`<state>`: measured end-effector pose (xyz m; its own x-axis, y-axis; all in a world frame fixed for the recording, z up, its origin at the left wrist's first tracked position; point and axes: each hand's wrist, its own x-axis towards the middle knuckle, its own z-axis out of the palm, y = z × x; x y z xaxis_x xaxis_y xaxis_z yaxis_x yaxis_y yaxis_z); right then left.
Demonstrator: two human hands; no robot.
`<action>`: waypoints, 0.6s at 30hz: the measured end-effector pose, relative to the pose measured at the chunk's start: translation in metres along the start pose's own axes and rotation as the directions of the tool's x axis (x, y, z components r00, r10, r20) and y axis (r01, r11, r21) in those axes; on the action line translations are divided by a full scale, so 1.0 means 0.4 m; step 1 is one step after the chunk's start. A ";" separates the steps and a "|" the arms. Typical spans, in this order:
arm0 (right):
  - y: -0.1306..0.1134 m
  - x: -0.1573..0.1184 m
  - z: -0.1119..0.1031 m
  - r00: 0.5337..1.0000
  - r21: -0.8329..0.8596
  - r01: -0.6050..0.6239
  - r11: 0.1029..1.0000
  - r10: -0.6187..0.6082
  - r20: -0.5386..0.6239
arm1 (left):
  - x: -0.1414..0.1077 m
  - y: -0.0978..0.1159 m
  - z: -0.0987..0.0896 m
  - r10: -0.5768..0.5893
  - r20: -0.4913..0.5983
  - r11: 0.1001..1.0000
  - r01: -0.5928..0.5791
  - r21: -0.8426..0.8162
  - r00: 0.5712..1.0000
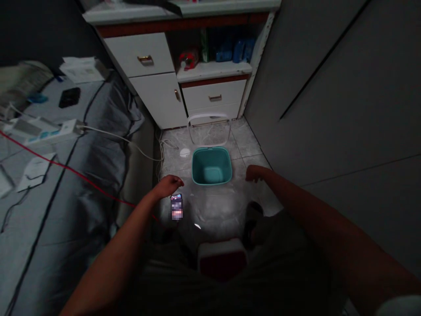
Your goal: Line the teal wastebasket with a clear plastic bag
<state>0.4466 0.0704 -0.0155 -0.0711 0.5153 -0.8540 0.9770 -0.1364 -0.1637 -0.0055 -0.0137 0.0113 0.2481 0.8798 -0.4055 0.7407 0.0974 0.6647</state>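
A teal plastic bin [212, 175] stands on the tiled floor in front of me, and its inside shows bare. A pale, rounded frame [208, 144] rises behind its back rim; whether the two are joined I cannot tell. My left hand [169, 186] hovers left of the bin, palm down, fingers loosely bent with nothing visible in them. Just below that hand lies a phone [176, 206] with a lit, blurred screen. To the right of the bin, my right hand [255, 173] hangs with fingers drooping and slightly apart. Neither hand touches the bin.
A white cabinet [154, 96] stands behind the bin, bottles [243, 50] on its open shelf. At left, a grey-covered bed [92, 162] carries a power strip [62, 131], papers and cables. A red cable [82, 176] crosses it. Grey panels [345, 109] rise at right; a red-topped stool [223, 263] is below me.
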 end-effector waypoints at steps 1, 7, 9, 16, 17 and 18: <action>0.015 -0.004 0.003 0.999 0.034 0.002 0.999 -0.003 0.038 | -0.006 0.001 -0.002 -0.017 -0.018 1.000 0.016 -0.026 1.000; 0.035 -0.011 0.064 0.998 0.487 0.057 0.872 -0.037 -0.051 | -0.034 0.028 0.001 -0.034 -0.056 0.969 0.020 -0.246 0.998; 0.020 -0.016 0.096 0.997 0.582 0.080 0.809 -0.070 -0.040 | -0.041 0.043 0.006 -0.068 -0.046 0.929 0.046 -0.366 0.997; -0.014 -0.141 0.063 0.946 0.805 0.156 0.572 -0.322 0.045 | -0.087 0.089 -0.023 -0.176 0.081 0.732 0.185 -0.656 0.981; -0.019 -0.168 0.035 0.936 0.836 0.179 0.519 -0.351 0.017 | -0.091 0.100 -0.039 -0.185 0.082 0.704 0.191 -0.684 0.979; -0.026 -0.196 0.001 0.930 0.860 0.201 0.470 -0.368 -0.017 | -0.094 0.117 -0.062 -0.194 0.080 0.676 0.193 -0.712 0.978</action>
<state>0.4418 0.0311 0.0529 -0.4225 0.5433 -0.7255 0.2720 -0.6876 -0.6733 0.0044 -0.0307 0.0731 0.1489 0.8038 -0.5759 0.1040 0.5664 0.8175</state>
